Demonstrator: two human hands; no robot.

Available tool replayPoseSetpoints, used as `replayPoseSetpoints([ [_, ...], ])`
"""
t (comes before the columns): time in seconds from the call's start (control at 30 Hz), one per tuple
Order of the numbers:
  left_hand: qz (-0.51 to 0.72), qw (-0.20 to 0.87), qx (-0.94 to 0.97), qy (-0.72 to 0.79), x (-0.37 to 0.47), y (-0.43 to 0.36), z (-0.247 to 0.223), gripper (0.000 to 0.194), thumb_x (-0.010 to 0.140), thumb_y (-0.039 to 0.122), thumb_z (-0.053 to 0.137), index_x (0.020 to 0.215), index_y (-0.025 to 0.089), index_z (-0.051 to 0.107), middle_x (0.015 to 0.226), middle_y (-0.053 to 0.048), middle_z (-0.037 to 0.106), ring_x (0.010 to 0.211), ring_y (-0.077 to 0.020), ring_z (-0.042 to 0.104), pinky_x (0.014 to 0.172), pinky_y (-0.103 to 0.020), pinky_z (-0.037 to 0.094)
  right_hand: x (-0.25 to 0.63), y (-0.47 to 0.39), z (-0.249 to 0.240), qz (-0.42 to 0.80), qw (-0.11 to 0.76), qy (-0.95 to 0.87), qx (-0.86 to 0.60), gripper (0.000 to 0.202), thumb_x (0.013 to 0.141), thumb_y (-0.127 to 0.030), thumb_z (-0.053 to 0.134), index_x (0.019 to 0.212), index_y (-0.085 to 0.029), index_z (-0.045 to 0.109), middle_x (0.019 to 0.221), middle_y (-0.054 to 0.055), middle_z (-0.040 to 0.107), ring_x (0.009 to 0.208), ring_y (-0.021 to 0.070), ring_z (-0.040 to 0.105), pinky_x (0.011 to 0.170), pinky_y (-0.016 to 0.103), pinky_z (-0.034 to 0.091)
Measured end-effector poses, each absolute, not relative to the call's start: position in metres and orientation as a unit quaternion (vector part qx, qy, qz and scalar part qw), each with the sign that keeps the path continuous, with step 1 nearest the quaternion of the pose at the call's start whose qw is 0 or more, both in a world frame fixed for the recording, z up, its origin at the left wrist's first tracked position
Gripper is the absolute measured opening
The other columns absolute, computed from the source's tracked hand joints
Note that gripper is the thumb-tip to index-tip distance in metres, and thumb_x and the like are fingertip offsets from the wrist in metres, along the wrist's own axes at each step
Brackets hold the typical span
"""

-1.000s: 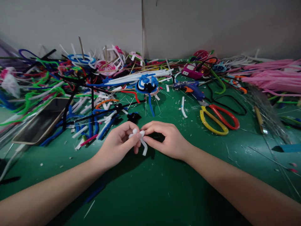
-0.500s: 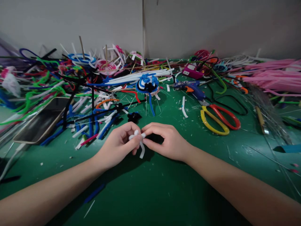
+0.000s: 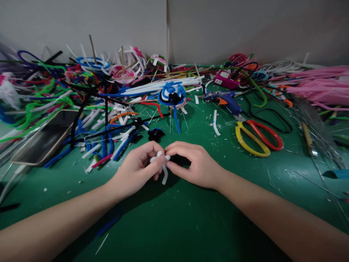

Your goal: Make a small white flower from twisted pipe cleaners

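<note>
A white pipe cleaner, bent into small loops with one tail hanging down, is pinched in my left hand between thumb and fingers. My right hand meets it from the right, thumb and forefinger closed on the looped end; its other fingers are curled. Part of the white piece is hidden behind my fingers. Just beyond my hands lies a black pipe-cleaner flower. Farther back stands a blue, white and black pipe-cleaner piece with a blue stem pointing toward me.
Scissors with yellow and red handles lie to the right, below a blue glue gun. A phone rests at the left among cut pipe cleaners. Pink pipe cleaners are heaped at the back right. A short white piece lies on the green table.
The view has shifted slightly, so the table things on the right sit a little farther right. Both hands keep their grip on the white pipe cleaner, almost unmoved.
</note>
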State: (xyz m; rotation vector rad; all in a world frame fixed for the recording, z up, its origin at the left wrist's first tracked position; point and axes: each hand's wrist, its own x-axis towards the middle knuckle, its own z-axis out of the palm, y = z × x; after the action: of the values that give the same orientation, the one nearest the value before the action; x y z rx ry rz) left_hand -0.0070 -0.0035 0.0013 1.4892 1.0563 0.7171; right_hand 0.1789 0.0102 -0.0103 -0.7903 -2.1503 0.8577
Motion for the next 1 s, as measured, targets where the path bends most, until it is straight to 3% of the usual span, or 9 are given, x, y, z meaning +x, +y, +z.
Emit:
replayPoseSetpoints([
  [1.0,0.300,0.534,0.645,0.457,-0.0074,-0.0040,0.0016,0.012,0.090,0.024,0.048,0.080,0.017,0.049,0.052,0.007,0.051,0.046,-0.0060,0.050,0.047,-0.017,0.038,0.1786,0.0093,-0.0092,0.333,0.328,-0.828,-0.311,0.013,0.087,-0.022,0.052,0.095,-0.015,0.060,0.094,0.006,0.064,0.086,0.0149,0.059,0.078,0.029,0.047],
])
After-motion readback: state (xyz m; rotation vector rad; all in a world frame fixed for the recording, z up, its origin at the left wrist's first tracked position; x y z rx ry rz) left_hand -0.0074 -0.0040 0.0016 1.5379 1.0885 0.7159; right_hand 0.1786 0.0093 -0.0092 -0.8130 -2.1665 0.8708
